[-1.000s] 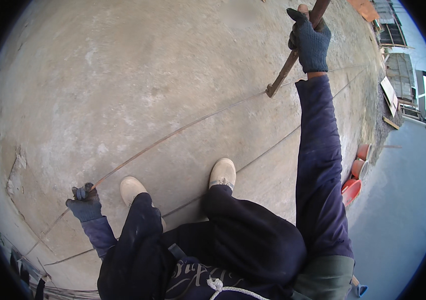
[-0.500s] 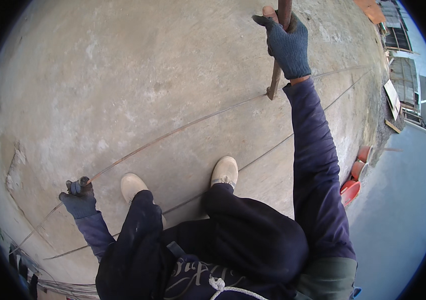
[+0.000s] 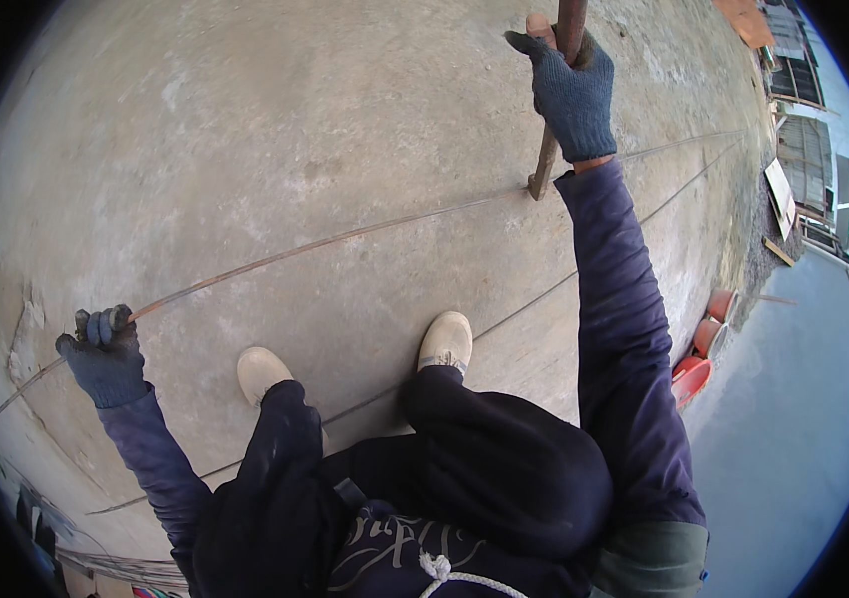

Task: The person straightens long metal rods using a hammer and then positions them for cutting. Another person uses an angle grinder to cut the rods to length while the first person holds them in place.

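My left hand (image 3: 106, 361), in a dark blue knit glove, is closed around a long thin steel rod (image 3: 335, 239) near its left part. From there the rod runs up to the right, bowed slightly. At the upper right my right hand (image 3: 576, 100), in a matching glove with a bare thumb tip, grips a brown metal bar with a hooked lower end (image 3: 544, 164). That end meets the rod; whether it hooks around it I cannot tell. The bar's top runs out of view.
A second thin rod (image 3: 534, 301) lies on the concrete floor (image 3: 275, 120), passing by my beige shoes (image 3: 445, 342). Several red buckets (image 3: 692, 381) stand along the right by a blue-grey surface. Boards (image 3: 780, 194) lie farther up. More rods (image 3: 126, 568) bunch at the lower left.
My left hand has moved outward to the left and up, shifting the rod's left part with it. My right hand and the bar have hardly moved.
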The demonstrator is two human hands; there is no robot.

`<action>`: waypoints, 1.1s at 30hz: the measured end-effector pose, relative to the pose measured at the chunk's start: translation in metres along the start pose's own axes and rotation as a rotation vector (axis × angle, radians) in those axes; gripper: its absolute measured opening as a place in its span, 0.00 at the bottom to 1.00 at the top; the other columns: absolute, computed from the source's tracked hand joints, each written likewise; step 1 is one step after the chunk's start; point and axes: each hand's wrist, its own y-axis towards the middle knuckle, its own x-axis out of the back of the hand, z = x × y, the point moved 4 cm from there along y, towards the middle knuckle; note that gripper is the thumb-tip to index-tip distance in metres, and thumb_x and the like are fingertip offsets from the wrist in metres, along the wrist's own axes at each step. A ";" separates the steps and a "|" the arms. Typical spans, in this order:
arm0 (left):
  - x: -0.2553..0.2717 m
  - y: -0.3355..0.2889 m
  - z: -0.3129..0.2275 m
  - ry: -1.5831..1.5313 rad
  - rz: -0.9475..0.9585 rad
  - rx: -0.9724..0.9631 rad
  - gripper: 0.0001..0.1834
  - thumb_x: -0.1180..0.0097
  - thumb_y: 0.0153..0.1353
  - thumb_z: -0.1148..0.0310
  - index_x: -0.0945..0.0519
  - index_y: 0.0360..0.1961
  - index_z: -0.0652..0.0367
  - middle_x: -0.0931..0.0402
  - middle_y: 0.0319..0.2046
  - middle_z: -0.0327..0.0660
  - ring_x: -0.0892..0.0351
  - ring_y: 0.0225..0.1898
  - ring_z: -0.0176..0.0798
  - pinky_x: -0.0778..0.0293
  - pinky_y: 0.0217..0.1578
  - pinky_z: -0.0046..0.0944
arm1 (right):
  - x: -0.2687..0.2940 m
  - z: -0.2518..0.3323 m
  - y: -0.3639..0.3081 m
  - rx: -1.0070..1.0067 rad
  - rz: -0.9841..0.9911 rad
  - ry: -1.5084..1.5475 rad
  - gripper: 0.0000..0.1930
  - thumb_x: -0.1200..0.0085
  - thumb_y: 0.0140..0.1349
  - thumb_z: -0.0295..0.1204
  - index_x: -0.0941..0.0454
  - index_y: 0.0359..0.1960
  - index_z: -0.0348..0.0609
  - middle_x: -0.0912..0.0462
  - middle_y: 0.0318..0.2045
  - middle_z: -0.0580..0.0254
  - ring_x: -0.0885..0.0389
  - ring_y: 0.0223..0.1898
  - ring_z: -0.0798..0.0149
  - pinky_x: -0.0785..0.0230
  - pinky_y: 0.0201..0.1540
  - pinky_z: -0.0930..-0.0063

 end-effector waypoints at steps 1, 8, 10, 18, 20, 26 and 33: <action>-0.005 0.001 0.000 0.007 0.006 0.007 0.10 0.50 0.59 0.63 0.30 0.27 0.58 0.55 0.14 0.29 0.54 0.18 0.32 0.39 0.30 0.40 | -0.002 0.001 0.000 0.001 0.013 0.001 0.23 0.42 0.70 0.52 0.15 0.36 0.42 0.28 0.14 0.72 0.30 0.13 0.77 0.36 0.16 0.78; -0.022 0.017 -0.006 -0.022 0.175 0.071 0.12 0.52 0.61 0.62 0.31 0.26 0.59 0.54 0.16 0.31 0.52 0.20 0.34 0.39 0.31 0.41 | -0.012 0.005 0.008 -0.075 -0.044 0.180 0.15 0.43 0.72 0.36 0.25 0.32 0.37 0.24 0.24 0.68 0.17 0.31 0.70 0.25 0.34 0.74; -0.025 0.019 -0.010 -0.024 0.242 0.082 0.13 0.52 0.62 0.61 0.31 0.26 0.59 0.54 0.16 0.31 0.52 0.20 0.34 0.39 0.31 0.41 | -0.011 0.003 0.009 -0.089 -0.031 0.120 0.15 0.43 0.72 0.35 0.25 0.32 0.37 0.23 0.24 0.68 0.17 0.31 0.70 0.26 0.34 0.74; 0.000 0.016 0.002 0.018 0.093 0.013 0.15 0.53 0.64 0.59 0.33 0.25 0.56 0.53 0.16 0.30 0.53 0.19 0.33 0.37 0.32 0.42 | -0.012 0.014 0.023 -0.015 -0.040 0.112 0.15 0.43 0.72 0.37 0.22 0.37 0.34 0.22 0.22 0.67 0.20 0.26 0.73 0.29 0.28 0.76; 0.023 0.024 0.010 -0.042 0.047 0.022 0.17 0.57 0.67 0.57 0.34 0.24 0.55 0.53 0.16 0.30 0.53 0.18 0.33 0.36 0.32 0.43 | -0.008 0.026 0.032 -0.086 0.008 0.085 0.14 0.43 0.72 0.37 0.22 0.38 0.35 0.24 0.19 0.70 0.25 0.20 0.75 0.33 0.21 0.77; 0.114 0.054 0.048 -0.124 -0.273 0.164 0.25 0.68 0.73 0.52 0.30 0.27 0.61 0.40 0.16 0.38 0.36 0.19 0.41 0.23 0.41 0.54 | 0.058 0.054 0.053 -0.081 -0.007 0.343 0.10 0.42 0.70 0.34 0.27 0.31 0.47 0.32 0.14 0.75 0.36 0.09 0.74 0.43 0.11 0.76; 0.171 0.042 0.094 0.066 -0.113 0.388 0.32 0.66 0.77 0.45 0.22 0.41 0.66 0.19 0.36 0.54 0.17 0.47 0.54 0.23 0.59 0.62 | 0.145 0.032 0.003 0.015 -0.110 0.681 0.14 0.45 0.71 0.40 0.22 0.43 0.41 0.35 0.20 0.70 0.36 0.20 0.70 0.41 0.26 0.70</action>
